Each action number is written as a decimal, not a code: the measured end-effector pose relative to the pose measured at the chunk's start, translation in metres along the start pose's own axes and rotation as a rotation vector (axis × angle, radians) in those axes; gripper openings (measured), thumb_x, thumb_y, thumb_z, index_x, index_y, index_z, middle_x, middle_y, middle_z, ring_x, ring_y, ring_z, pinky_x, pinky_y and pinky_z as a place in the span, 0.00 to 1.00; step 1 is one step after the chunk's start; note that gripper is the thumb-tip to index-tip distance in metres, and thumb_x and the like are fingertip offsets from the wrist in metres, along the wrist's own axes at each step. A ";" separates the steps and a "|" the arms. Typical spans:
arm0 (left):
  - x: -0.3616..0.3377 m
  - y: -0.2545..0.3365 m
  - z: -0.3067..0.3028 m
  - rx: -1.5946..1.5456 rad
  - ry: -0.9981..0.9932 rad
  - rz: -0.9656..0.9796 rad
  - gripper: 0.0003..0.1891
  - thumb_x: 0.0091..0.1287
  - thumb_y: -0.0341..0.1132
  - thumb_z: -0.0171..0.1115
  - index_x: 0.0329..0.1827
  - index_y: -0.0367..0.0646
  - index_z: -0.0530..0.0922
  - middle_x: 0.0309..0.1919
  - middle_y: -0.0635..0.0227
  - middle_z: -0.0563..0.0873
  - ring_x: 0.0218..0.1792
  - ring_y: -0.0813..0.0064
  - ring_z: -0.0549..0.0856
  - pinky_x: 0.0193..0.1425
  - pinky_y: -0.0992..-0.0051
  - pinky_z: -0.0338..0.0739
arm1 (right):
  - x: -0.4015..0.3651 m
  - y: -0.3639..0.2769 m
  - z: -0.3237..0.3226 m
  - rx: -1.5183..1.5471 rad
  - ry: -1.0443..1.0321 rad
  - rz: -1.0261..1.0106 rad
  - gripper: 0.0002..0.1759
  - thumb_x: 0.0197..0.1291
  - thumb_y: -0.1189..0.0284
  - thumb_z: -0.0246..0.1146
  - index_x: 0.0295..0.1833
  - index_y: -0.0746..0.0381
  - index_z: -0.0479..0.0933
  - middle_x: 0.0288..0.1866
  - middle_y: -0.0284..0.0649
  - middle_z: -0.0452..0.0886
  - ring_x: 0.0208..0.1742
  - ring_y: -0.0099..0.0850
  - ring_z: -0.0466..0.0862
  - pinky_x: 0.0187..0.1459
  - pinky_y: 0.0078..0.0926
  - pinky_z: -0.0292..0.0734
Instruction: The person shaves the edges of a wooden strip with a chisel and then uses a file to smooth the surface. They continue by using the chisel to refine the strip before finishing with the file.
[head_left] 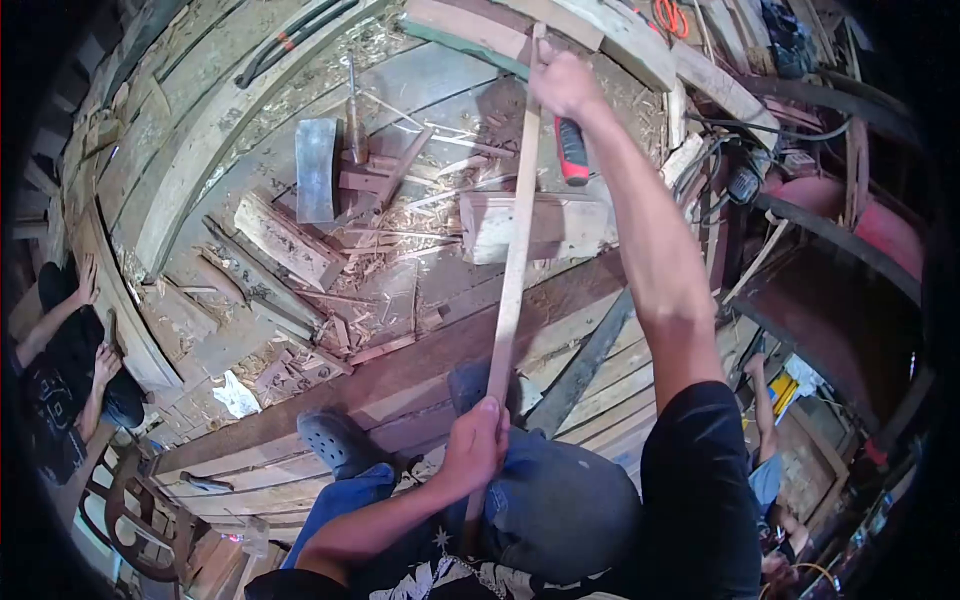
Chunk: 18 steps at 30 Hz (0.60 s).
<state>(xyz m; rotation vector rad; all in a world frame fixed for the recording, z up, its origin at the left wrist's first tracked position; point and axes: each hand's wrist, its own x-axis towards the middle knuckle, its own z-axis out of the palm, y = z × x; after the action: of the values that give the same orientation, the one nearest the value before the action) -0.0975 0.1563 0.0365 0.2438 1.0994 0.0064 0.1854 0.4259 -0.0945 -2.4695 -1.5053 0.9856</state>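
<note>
A long thin wooden strip runs from near my lap up to the curved timber at the top. Around its lower part my left hand is closed. My right hand is closed at the strip's upper end. Just below the right hand is a red and black handle; whether the fingers also hold it is hidden. Behind the strip lies a thick wood block. Left of it are a bluish metal-like piece and a chisel-like tool.
A long curved beam arcs across the left. Wood shavings and offcuts cover the floor. A co-worker sits at the far left, hands near a curved board. Another person is at the lower right. Cables and a red chair-like object stand right.
</note>
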 end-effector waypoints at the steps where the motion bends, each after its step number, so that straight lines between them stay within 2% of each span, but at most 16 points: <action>1: -0.001 0.001 0.001 0.054 0.025 0.020 0.21 0.76 0.48 0.35 0.30 0.43 0.68 0.14 0.75 0.67 0.14 0.84 0.66 0.17 0.80 0.61 | 0.002 0.001 0.009 -0.011 0.119 -0.026 0.19 0.54 0.66 0.52 0.41 0.70 0.80 0.41 0.59 0.81 0.47 0.51 0.81 0.52 0.38 0.76; 2: 0.001 0.004 0.000 0.112 0.058 0.049 0.21 0.76 0.48 0.35 0.30 0.43 0.68 0.14 0.75 0.68 0.14 0.84 0.66 0.17 0.80 0.61 | 0.004 0.002 0.006 -0.010 0.138 -0.038 0.19 0.54 0.66 0.52 0.41 0.70 0.80 0.41 0.59 0.81 0.47 0.51 0.81 0.52 0.38 0.76; 6: 0.003 0.000 -0.001 0.027 0.042 0.015 0.22 0.76 0.47 0.35 0.30 0.43 0.69 0.15 0.74 0.68 0.14 0.84 0.67 0.18 0.80 0.61 | -0.005 0.002 0.011 -0.016 0.213 -0.098 0.20 0.54 0.68 0.51 0.46 0.70 0.78 0.43 0.59 0.81 0.46 0.51 0.82 0.50 0.39 0.77; 8: 0.004 0.005 -0.003 0.057 0.047 0.018 0.22 0.76 0.47 0.35 0.30 0.43 0.68 0.15 0.74 0.68 0.15 0.84 0.67 0.18 0.80 0.61 | 0.008 -0.009 -0.004 -0.119 -0.035 0.073 0.25 0.62 0.60 0.47 0.61 0.58 0.71 0.50 0.60 0.77 0.54 0.53 0.78 0.57 0.41 0.71; 9: 0.000 0.004 0.000 0.079 0.045 0.021 0.21 0.76 0.47 0.35 0.30 0.42 0.68 0.15 0.74 0.68 0.15 0.84 0.67 0.19 0.80 0.62 | 0.028 0.013 0.014 -0.090 0.004 0.038 0.26 0.60 0.62 0.47 0.64 0.57 0.69 0.49 0.59 0.78 0.53 0.54 0.78 0.57 0.42 0.72; 10: 0.000 0.002 0.002 0.072 0.039 0.029 0.21 0.76 0.47 0.35 0.30 0.42 0.68 0.15 0.74 0.68 0.15 0.84 0.67 0.19 0.80 0.62 | 0.024 0.018 0.016 -0.099 0.008 0.032 0.26 0.60 0.62 0.47 0.64 0.57 0.69 0.49 0.59 0.78 0.53 0.54 0.78 0.57 0.42 0.72; 12: 0.001 0.002 -0.001 0.076 0.057 0.041 0.21 0.76 0.46 0.34 0.30 0.42 0.68 0.15 0.74 0.69 0.15 0.84 0.67 0.19 0.80 0.62 | 0.019 0.019 0.018 -0.147 0.155 -0.116 0.26 0.60 0.62 0.47 0.63 0.58 0.69 0.46 0.59 0.79 0.51 0.55 0.78 0.56 0.43 0.72; 13: 0.005 -0.004 -0.003 0.119 0.028 0.099 0.24 0.75 0.53 0.32 0.33 0.43 0.68 0.12 0.73 0.66 0.10 0.81 0.64 0.14 0.77 0.59 | 0.002 0.012 0.019 -0.052 0.193 -0.094 0.25 0.61 0.61 0.47 0.61 0.60 0.70 0.44 0.59 0.80 0.49 0.55 0.79 0.56 0.43 0.72; 14: 0.004 -0.008 -0.002 0.113 0.040 0.095 0.24 0.75 0.53 0.32 0.33 0.43 0.68 0.12 0.73 0.66 0.10 0.81 0.64 0.14 0.77 0.59 | 0.004 0.008 0.018 -0.046 0.182 -0.100 0.25 0.61 0.61 0.47 0.61 0.60 0.70 0.44 0.59 0.80 0.49 0.55 0.79 0.56 0.43 0.72; 16: 0.008 -0.011 -0.002 0.127 0.046 0.134 0.24 0.75 0.52 0.32 0.32 0.43 0.68 0.12 0.73 0.66 0.11 0.81 0.64 0.14 0.77 0.59 | 0.015 0.003 0.005 -0.118 0.102 -0.116 0.21 0.56 0.66 0.48 0.49 0.70 0.73 0.47 0.61 0.79 0.53 0.53 0.79 0.56 0.42 0.72; 17: 0.006 -0.008 -0.002 0.127 0.044 0.121 0.24 0.75 0.52 0.32 0.32 0.43 0.68 0.12 0.73 0.66 0.11 0.81 0.64 0.14 0.77 0.59 | 0.022 -0.005 -0.003 -0.111 0.013 -0.004 0.23 0.55 0.66 0.49 0.50 0.71 0.72 0.46 0.61 0.79 0.52 0.54 0.79 0.56 0.42 0.72; 18: 0.003 -0.002 -0.003 0.116 0.051 0.067 0.22 0.76 0.49 0.33 0.31 0.43 0.68 0.13 0.73 0.67 0.13 0.82 0.66 0.17 0.78 0.61 | 0.019 -0.008 -0.007 -0.060 -0.011 0.021 0.22 0.54 0.66 0.50 0.48 0.71 0.75 0.46 0.61 0.80 0.52 0.53 0.79 0.55 0.42 0.73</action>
<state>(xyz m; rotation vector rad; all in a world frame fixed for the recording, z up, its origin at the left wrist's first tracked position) -0.0988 0.1554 0.0322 0.3866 1.1433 0.0089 0.1890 0.4473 -0.0950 -2.5300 -1.5377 0.9728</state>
